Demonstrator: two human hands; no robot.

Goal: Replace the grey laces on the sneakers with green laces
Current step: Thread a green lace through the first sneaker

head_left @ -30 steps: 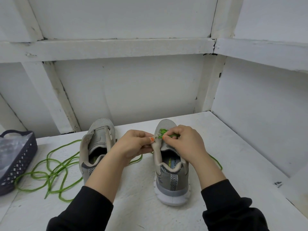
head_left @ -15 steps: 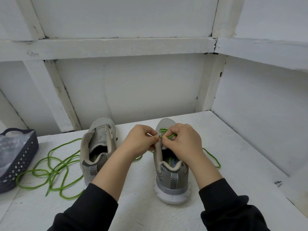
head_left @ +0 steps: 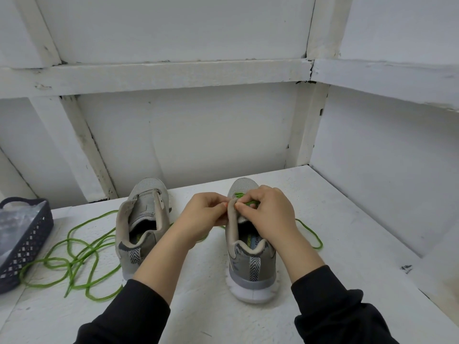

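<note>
Head view: left hand (head_left: 203, 214) pinches right sneaker (head_left: 250, 247) eyelet flap steady, so right hand (head_left: 268, 209) fingers, gripping green lace (head_left: 244, 197), can thread it.

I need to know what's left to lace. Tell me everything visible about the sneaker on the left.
The left sneaker is grey mesh with a beige collar, a darker heel with a chevron pull tab and a white sole. It stands upright on the white table, heel toward the camera. No lace shows in it; its tongue is exposed. A loose green lace lies coiled beside it. Neither hand touches it.
</note>
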